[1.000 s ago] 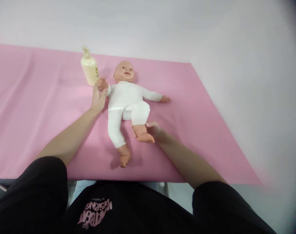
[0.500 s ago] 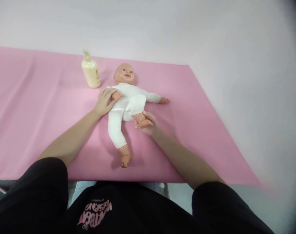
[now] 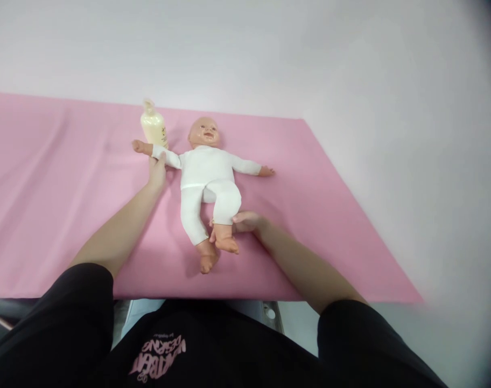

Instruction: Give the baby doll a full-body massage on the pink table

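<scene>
A baby doll (image 3: 207, 178) in a white suit is lying on its back on a pink sheet (image 3: 68, 215) that is covering the worktop, its head pointing to the far side and its feet toward the near edge. The left hand (image 3: 157, 167) is gripping the doll's outstretched arm at the sleeve, just beside the wrist, with the fingers wrapping around it from below; the doll's small bare hand is sticking out to the left past the grip. The right hand (image 3: 245, 222) is holding the doll's leg on the right side of the scene at the ankle and lower shin, the fingers closing around it from the right; the knee is bending and the bare foot is pointing toward the near edge. The doll's other leg is lying straight, its foot resting just beside the held foot. The doll's other arm is stretching out to the right, lying flat on the sheet and touching nothing else.

A cream-coloured bottle (image 3: 153, 125) with a pump top is standing upright on the sheet at the far side, just behind the held arm and to the left of the doll's head. Both forearms are reaching out over the sheet from black sleeves at the near edge. A pale wall (image 3: 245, 48) is rising behind the far edge of the worktop.
</scene>
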The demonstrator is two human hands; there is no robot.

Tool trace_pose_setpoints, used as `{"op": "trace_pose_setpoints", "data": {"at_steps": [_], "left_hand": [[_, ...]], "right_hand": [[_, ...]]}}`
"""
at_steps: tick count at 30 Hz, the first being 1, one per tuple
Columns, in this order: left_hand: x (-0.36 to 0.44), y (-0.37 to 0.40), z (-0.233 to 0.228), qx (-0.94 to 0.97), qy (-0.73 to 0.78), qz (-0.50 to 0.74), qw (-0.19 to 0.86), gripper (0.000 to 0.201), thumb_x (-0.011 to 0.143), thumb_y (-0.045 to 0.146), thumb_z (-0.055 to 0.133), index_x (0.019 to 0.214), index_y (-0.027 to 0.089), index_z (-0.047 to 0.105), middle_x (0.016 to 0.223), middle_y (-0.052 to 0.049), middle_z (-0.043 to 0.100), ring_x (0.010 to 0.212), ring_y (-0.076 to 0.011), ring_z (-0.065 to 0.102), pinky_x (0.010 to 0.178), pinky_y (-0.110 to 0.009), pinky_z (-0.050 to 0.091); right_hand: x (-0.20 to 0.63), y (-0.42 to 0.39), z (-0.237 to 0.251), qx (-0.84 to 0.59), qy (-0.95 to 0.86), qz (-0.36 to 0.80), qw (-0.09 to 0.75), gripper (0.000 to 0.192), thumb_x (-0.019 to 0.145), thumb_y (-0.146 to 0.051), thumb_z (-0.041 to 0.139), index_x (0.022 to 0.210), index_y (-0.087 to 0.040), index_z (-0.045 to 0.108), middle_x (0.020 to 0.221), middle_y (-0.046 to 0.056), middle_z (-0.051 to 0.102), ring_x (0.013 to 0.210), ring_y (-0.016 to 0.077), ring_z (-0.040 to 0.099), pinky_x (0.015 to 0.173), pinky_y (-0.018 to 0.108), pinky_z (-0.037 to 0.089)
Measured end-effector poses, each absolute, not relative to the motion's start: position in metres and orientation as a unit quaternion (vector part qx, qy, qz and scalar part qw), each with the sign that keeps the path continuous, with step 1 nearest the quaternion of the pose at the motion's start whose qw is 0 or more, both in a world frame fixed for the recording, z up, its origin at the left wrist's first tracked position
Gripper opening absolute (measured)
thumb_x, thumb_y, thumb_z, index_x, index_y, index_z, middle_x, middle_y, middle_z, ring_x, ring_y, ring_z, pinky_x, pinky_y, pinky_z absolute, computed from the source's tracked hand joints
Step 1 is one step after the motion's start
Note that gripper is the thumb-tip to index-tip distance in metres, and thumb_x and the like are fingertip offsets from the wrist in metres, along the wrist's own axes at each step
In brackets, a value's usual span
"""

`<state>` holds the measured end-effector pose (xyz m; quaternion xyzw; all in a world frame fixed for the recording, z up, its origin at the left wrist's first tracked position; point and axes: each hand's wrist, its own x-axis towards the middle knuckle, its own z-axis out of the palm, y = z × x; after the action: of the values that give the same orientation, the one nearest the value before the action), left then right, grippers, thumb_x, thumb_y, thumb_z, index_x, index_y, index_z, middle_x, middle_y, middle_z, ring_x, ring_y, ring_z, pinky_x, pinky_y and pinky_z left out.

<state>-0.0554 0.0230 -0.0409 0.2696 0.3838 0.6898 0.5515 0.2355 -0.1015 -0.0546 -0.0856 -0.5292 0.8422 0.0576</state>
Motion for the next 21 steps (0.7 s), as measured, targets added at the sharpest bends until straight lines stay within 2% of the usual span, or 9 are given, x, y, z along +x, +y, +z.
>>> {"op": "trace_pose_setpoints", "data": {"at_steps": [3, 6, 12, 17, 21], "left_hand": [[-0.054, 0.022, -0.04, 0.277, 0.399, 0.705, 0.516, 0.036, 0.102, 0.02, 0.06, 0.137, 0.027, 0.055, 0.137, -0.009, 0.07, 0.131, -0.0219, 0.067, 0.111, -0.036, 0.056], [-0.051, 0.021, -0.038, 0.257, 0.419, 0.68, 0.543, 0.031, 0.102, 0.021, 0.061, 0.132, 0.026, 0.057, 0.135, -0.009, 0.071, 0.128, -0.0223, 0.069, 0.111, -0.038, 0.057], [-0.044, 0.014, -0.03, 0.201, 0.415, 0.648, 0.606, 0.029, 0.103, 0.025, 0.056, 0.131, 0.021, 0.061, 0.134, -0.011, 0.072, 0.132, -0.0225, 0.067, 0.114, -0.037, 0.055], [-0.04, 0.0, -0.023, 0.175, 0.419, 0.635, 0.625, 0.028, 0.105, 0.027, 0.05, 0.13, 0.02, 0.062, 0.141, -0.011, 0.069, 0.134, -0.0217, 0.065, 0.113, -0.036, 0.055], [-0.033, -0.016, -0.022, 0.191, 0.416, 0.618, 0.639, 0.029, 0.106, 0.03, 0.049, 0.125, 0.018, 0.066, 0.131, -0.013, 0.073, 0.128, -0.0226, 0.069, 0.111, -0.036, 0.056]], "right_hand": [[0.235, -0.104, -0.053, -0.073, -0.536, 0.841, 0.024, 0.083, 0.073, -0.082, 0.067, 0.119, -0.012, 0.061, 0.123, 0.025, 0.074, 0.112, 0.0308, 0.071, 0.08, 0.034, 0.058], [0.235, -0.106, -0.05, -0.074, -0.539, 0.839, -0.002, 0.084, 0.072, -0.084, 0.066, 0.114, -0.012, 0.062, 0.126, 0.027, 0.072, 0.114, 0.0334, 0.07, 0.083, 0.037, 0.059], [0.238, -0.102, -0.048, -0.08, -0.549, 0.83, -0.049, 0.058, 0.082, -0.058, 0.067, 0.115, -0.01, 0.064, 0.121, 0.024, 0.075, 0.103, 0.0286, 0.073, 0.078, 0.034, 0.059], [0.239, -0.098, -0.051, -0.097, -0.546, 0.83, -0.065, 0.047, 0.082, -0.047, 0.066, 0.112, -0.011, 0.066, 0.11, 0.019, 0.079, 0.09, 0.0259, 0.075, 0.073, 0.033, 0.059], [0.242, -0.097, -0.051, -0.138, -0.542, 0.826, -0.064, 0.039, 0.086, -0.037, 0.06, 0.11, -0.008, 0.066, 0.101, 0.019, 0.079, 0.081, 0.0231, 0.073, 0.07, 0.032, 0.057]]}}
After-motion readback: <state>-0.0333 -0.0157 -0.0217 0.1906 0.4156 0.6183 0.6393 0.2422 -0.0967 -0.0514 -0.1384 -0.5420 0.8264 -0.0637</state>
